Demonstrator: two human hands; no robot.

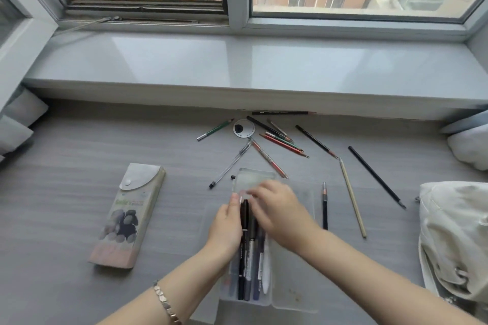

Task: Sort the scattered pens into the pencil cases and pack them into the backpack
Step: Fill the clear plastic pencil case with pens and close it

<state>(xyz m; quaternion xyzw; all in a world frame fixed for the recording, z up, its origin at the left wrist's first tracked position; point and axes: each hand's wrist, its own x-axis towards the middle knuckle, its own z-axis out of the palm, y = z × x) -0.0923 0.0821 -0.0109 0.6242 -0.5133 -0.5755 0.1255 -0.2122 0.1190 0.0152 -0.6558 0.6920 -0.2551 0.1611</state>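
While there are already several pens (249, 253) lying side by side in the clear plastic pencil case (293, 295), this is looking maybe a third of the way done, if that. Both hands are sitting right over the far end of that case: the left hand (225, 229) is curled against the case's left edge with its thumb up by the pen tips, and the right hand (280, 208) is blurry, fingers bent over the top of the pens. I can't tell if either one is actually pinching a pen or just nudging them into line.

Still waiting: a loose fan of pencils and pens (277, 140) just beyond the hands, one clear pen (231, 165) angling toward the left hand, and a few long ones off past the right hand, including a black pencil (376, 178) and a pale wooden one (352, 198). The second pencil case (129, 219), the printed one with a snap flap, is lying closed well off to the left of the left hand. The cream backpack (454, 240) is slumping at the far right, nothing packed as far as I can see.

The surface (79, 153) is grey wood-grain, running up to a glossy window ledge (250, 66), with brick apartment buildings showing outside
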